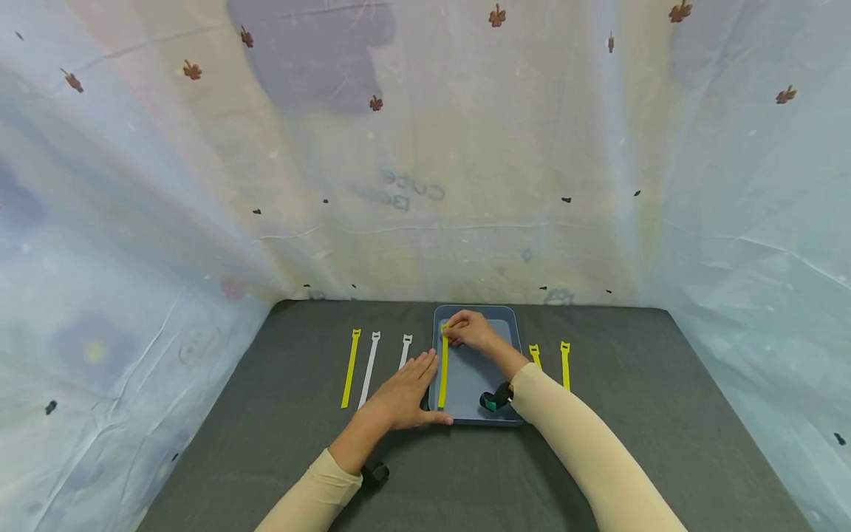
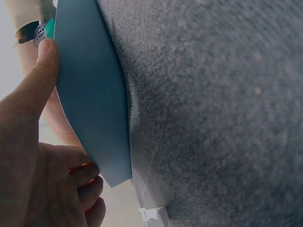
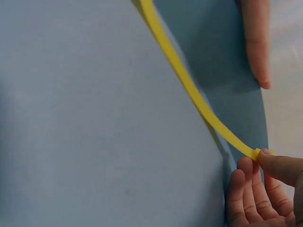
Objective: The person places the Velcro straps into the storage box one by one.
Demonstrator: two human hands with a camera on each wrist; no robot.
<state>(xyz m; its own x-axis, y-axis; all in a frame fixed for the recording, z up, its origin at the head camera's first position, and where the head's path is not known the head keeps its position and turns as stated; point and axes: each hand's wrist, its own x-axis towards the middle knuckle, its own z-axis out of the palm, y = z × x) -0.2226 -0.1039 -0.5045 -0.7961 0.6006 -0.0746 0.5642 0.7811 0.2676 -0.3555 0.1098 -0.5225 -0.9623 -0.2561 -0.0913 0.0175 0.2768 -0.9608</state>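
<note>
A blue-grey tray (image 1: 470, 388) stands on the dark cloth. Inside its left side lies a long yellow cable tie (image 1: 443, 373). My right hand (image 1: 470, 330) pinches the far end of this tie between thumb and fingers, as the right wrist view shows, where the strap (image 3: 189, 87) curves up from the tray floor to the fingertips. My left hand (image 1: 402, 391) rests against the tray's near left corner, fingers straight along the left side, thumb at the front rim. In the left wrist view the thumb touches the outer wall (image 2: 92, 85).
Left of the tray lie a yellow tie (image 1: 351, 369) and two white ties (image 1: 369, 366), (image 1: 405, 349), one partly behind my left hand. Two more yellow ties (image 1: 535, 355), (image 1: 565, 366) lie to its right, near my right forearm. A patterned curtain (image 1: 425, 251) hangs behind the table.
</note>
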